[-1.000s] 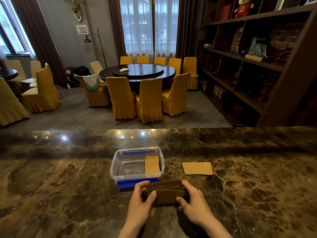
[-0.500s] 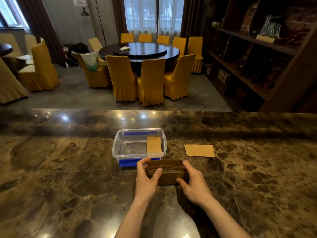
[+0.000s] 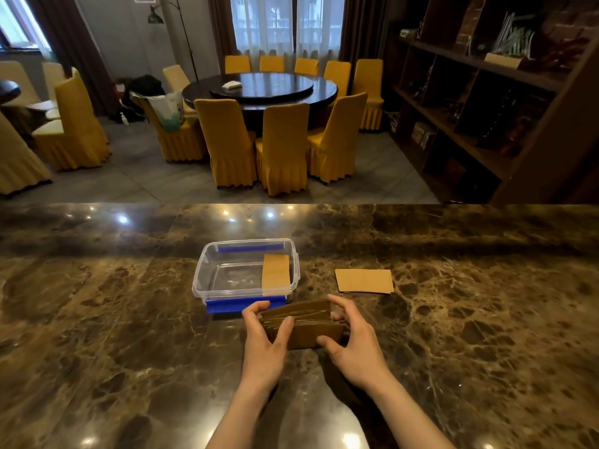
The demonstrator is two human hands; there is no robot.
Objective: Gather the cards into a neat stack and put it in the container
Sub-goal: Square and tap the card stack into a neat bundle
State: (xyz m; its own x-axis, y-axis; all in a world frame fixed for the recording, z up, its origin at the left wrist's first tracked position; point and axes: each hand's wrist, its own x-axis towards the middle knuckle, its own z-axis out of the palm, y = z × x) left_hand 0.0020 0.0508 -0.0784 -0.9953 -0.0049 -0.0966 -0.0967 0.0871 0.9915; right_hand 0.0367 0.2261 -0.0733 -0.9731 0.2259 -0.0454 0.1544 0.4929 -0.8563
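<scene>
A stack of brown cards point(image 3: 308, 322) stands on its long edge on the marble counter, just in front of the container. My left hand point(image 3: 265, 332) grips its left end and my right hand point(image 3: 353, 338) grips its right end. The clear plastic container point(image 3: 207, 273) with blue clips sits just beyond the stack, with one tan card point(image 3: 276, 269) leaning inside against its right wall. Another tan card point(image 3: 364, 280) lies flat on the counter to the container's right.
The dark marble counter point(image 3: 129, 335) runs wide to both sides. Its far edge drops to a dining room with a round table point(image 3: 262, 89) and yellow chairs. A dark wooden shelf unit point(image 3: 486, 102) stands at the right.
The view has tilted down a little, so the counter sits higher in frame. Both hands stay on the card stack, squaring it; the stack looks slightly more upright.
</scene>
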